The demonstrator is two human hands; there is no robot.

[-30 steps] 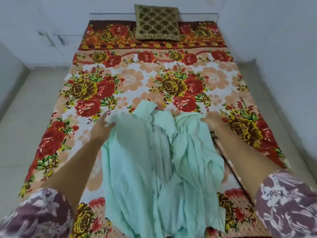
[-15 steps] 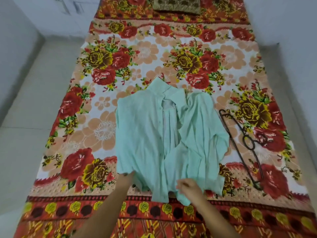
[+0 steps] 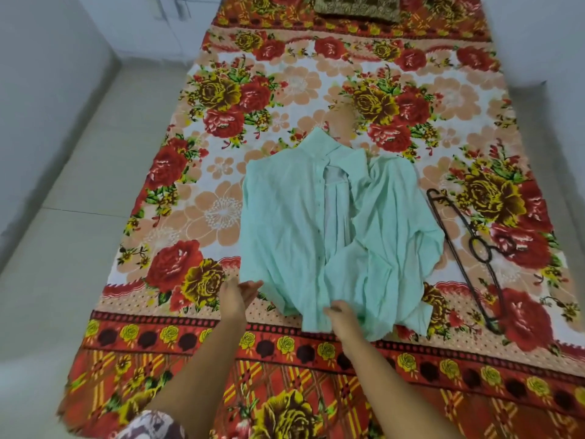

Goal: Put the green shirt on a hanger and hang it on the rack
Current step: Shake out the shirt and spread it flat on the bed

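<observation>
The pale green cotton shirt (image 3: 294, 223) lies spread on the floral bedsheet (image 3: 221, 128). The left hand (image 3: 235, 297) hovers spread, empty, by its hem; the right hand (image 3: 343, 316) pinches that hem. A dark wire hanger (image 3: 465, 248) lies just beside

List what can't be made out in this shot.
- Rack: not in the head view at all.
- Pillow: cut off by the top edge.
- Right hand: grip on the shirt hem unclear, fingers hidden by cloth.
- Hanger: thin, hook lost against the bedsheet print.
- Shirt's right sleeve: bunched under folds.
</observation>
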